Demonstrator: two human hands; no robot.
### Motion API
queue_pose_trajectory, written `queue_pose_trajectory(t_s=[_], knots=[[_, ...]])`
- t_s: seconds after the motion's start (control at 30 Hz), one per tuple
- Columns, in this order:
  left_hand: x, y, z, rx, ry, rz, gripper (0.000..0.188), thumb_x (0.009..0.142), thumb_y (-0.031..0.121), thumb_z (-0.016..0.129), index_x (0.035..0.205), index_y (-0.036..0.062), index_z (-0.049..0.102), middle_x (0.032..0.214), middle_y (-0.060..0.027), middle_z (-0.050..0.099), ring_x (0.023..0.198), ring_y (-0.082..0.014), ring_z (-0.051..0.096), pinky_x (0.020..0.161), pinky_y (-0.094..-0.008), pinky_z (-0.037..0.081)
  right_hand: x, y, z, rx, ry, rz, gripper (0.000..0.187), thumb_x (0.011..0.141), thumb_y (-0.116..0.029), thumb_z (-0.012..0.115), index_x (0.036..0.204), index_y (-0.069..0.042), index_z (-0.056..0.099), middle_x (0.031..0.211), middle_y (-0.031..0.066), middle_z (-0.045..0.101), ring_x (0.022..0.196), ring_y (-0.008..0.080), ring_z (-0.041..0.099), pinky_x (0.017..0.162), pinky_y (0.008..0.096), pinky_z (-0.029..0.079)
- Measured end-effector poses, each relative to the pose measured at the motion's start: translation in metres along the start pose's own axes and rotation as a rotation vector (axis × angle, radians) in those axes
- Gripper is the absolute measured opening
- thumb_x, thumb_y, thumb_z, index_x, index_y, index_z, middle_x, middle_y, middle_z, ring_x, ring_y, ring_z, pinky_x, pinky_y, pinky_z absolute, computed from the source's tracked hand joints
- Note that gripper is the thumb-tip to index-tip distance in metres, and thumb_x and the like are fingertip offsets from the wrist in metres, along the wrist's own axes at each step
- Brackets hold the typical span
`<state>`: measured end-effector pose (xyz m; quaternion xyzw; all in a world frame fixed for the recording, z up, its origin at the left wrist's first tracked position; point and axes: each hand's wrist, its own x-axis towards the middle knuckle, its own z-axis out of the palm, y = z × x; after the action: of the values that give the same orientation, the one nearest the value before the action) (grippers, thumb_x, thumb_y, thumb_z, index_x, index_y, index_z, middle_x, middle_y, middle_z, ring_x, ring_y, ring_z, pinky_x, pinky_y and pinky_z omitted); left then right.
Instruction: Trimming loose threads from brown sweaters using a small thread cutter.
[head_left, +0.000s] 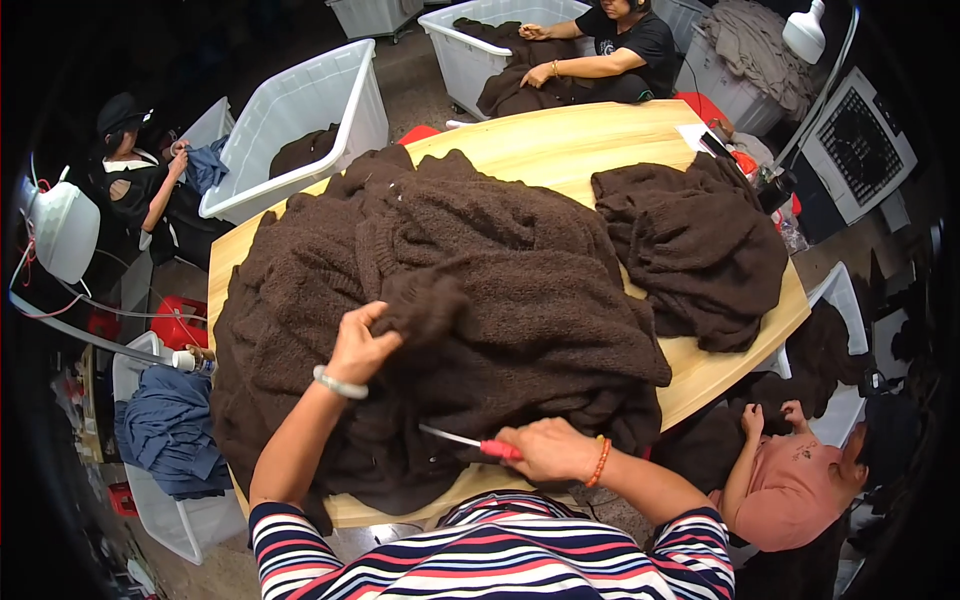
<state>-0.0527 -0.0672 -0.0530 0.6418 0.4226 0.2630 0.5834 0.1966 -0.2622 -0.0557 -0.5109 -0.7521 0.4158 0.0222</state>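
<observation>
A large heap of dark brown knit garments (530,300) spreads over the left and middle of the table in front of me. My left hand (360,345), with a pale bangle at the wrist, is closed on a bunched, slightly blurred fold of brown knit garment (425,300) lifted from the heap. Low over the heap's near side, my right hand (548,450) grips a red-handled tool (498,450) with a slim metal shaft pointing left. Its tip lies close to the fabric; whether it touches, I cannot tell.
A smaller brown garment pile (690,250) lies right on the wooden table (530,150). White bins stand around, including one with blue cloth (175,425) at left. Co-workers sit far left, at the back and at right. Lamps (62,230) stand at both sides.
</observation>
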Motion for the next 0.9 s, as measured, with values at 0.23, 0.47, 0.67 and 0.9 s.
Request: queue_pose_trajectory(t_s=[0.23,0.47,0.67,0.9], knots=[[-0.051,0.134,0.123,-0.336,-0.776,0.601,0.024,0.082,0.002,0.071,0.099,-0.0108,0.06,0.099,-0.0217,0.06,0.085,-0.0304,0.062,0.077,-0.0352,0.049,-0.01,0.073,0.051,-0.008,0.336,-0.379,0.046,0.098,-0.026,0.046,0.14,-0.007,0.045,0.147,0.0141,0.041,0.133,0.0246,0.043,0.104,0.036,0.042],[-0.015,0.147,0.198,-0.258,-0.499,0.764,0.025,0.083,-0.001,0.066,0.105,-0.008,0.058,0.098,-0.0172,0.06,0.086,-0.0255,0.061,0.075,-0.033,0.049,-0.266,0.283,-0.106,0.128,1.04,0.008,0.056,0.093,-0.034,0.055,0.139,-0.003,0.044,0.14,0.0135,0.049,0.126,0.0243,0.05,0.104,0.0375,0.043],[0.067,0.096,0.236,0.105,-0.073,0.592,0.043,0.079,0.003,0.071,0.12,0.0031,0.057,0.106,-0.0116,0.057,0.095,-0.0218,0.06,0.082,-0.0296,0.05,-0.204,0.269,-0.272,-0.628,0.67,1.146,0.046,0.082,-0.024,0.066,0.122,-0.003,0.056,0.119,0.0244,0.061,0.109,0.0389,0.059,0.091,0.0463,0.049],[0.067,-0.042,0.128,1.185,0.354,0.483,0.074,0.061,0.015,0.082,0.128,0.01,0.052,0.123,-0.0146,0.049,0.124,-0.0345,0.043,0.103,-0.0504,0.031,-0.148,0.243,-0.128,-0.034,0.606,0.786,0.03,0.08,-0.024,0.068,0.103,-0.006,0.061,0.1,0.0248,0.065,0.098,0.0443,0.061,0.083,0.0487,0.05]])
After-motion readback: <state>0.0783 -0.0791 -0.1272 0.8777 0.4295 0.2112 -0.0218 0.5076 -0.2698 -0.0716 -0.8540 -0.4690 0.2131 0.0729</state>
